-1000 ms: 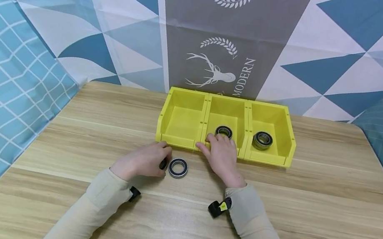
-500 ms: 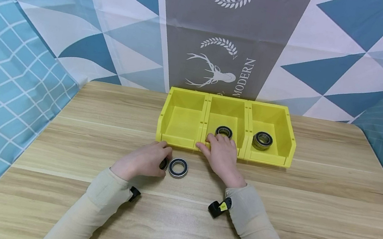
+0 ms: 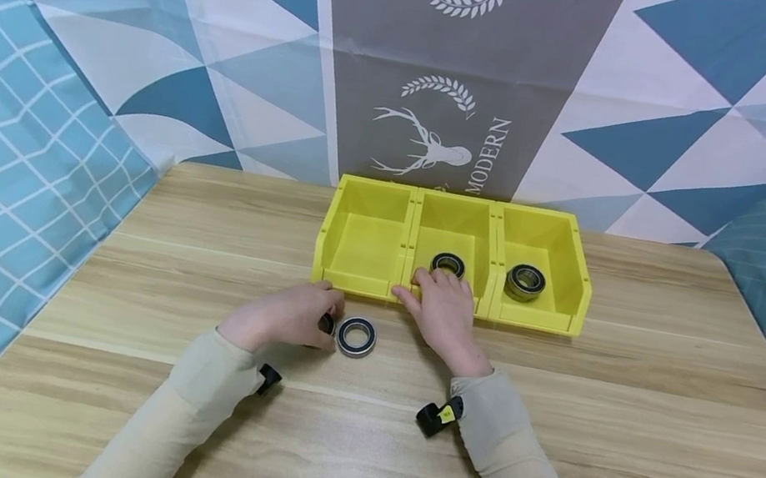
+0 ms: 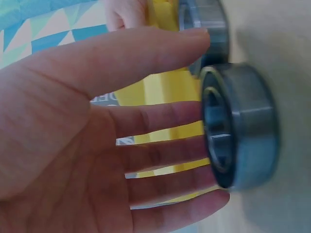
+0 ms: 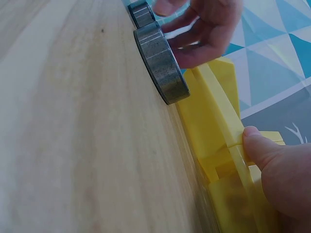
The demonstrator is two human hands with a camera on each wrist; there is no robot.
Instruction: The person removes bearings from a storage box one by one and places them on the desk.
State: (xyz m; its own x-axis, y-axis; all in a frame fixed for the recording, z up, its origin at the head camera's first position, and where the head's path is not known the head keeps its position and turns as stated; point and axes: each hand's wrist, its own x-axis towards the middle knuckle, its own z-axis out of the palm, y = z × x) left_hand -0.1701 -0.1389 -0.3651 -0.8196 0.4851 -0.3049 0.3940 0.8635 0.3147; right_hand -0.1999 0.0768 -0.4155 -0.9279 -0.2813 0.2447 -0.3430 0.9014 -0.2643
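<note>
My left hand (image 3: 286, 316) is around a bearing (image 4: 252, 131) on the table. In the left wrist view its fingers are straight, fingertips beside the bearing's face, thumb held apart above. A second bearing (image 3: 354, 352) lies flat just right of it, almost touching. My right hand (image 3: 445, 313) grips the front wall of the middle yellow bin (image 3: 455, 214), with its thumb (image 5: 257, 143) on the rim; its other fingers are mostly hidden inside. Just behind those fingers, a bearing (image 3: 449, 257) sits in that bin.
The right yellow bin (image 3: 541, 225) holds what looks like stacked bearings (image 3: 515, 283). The left yellow bin (image 3: 364, 236) adjoins the middle one, all in a row at the back of the wooden table (image 3: 592, 443). Patterned cloth (image 3: 267, 25) hangs behind.
My left hand has shifted slightly left, and its thumb has moved a little beside the bearing. My right hand and the bins have stayed put.
</note>
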